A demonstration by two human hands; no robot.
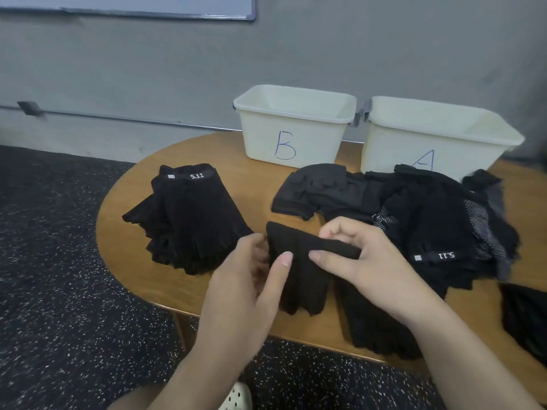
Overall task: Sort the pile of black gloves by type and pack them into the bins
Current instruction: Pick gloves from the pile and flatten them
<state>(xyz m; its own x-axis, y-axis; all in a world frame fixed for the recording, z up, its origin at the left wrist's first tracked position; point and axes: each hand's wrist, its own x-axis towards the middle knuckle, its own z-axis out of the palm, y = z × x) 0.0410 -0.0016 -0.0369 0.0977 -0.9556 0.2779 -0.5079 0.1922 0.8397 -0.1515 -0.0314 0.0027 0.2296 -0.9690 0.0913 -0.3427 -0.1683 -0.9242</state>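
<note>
Both my hands hold one black knit glove (pixel 302 276) above the table's front edge. My right hand (pixel 352 255) pinches its cuff between thumb and fingers. My left hand (pixel 251 276) grips its left side, thumb on top. A neat stack of black gloves (pixel 189 220) with a "5.11" cuff label lies to the left. A loose pile of mixed black gloves (pixel 429 220) spreads on the right, some with dotted palms. Two cream bins stand at the back: bin B (pixel 293 137) and bin A (pixel 414 143). What the bins hold cannot be seen.
The oval wooden table (pixel 130 187) has its curved edge at left and front. Another black glove (pixel 376 321) lies flat under my right wrist. Dark speckled floor surrounds the table; a grey wall stands behind the bins. A white shoe (pixel 236 398) shows at the bottom.
</note>
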